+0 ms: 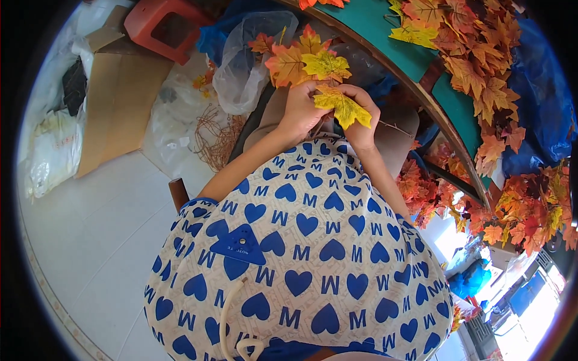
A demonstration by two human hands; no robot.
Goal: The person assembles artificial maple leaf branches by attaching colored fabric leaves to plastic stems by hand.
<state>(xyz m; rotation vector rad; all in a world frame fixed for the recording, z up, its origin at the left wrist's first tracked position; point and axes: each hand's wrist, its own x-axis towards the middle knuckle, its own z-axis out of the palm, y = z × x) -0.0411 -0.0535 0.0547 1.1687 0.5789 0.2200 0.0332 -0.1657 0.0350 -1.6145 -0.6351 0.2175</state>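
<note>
Above my lap, my two hands are close together around artificial maple leaves. My left hand (298,112) is closed at the base of a bunch of orange and yellow maple leaves (290,64), which spreads out beyond its knuckles. My right hand (363,123) is curled around a yellow maple leaf (343,106) with orange at its base. That leaf covers most of the fingertips, so the exact grip is hidden. A thin brown stem (394,128) sticks out to the right of my right hand.
A green-topped table (415,51) at the upper right bears a heap of orange leaves (481,66). More leaves (533,207) hang at its right. To the left are a cardboard box (123,102), a red plastic stool (162,27), clear plastic bags (247,66) and tangled brown stems (214,135).
</note>
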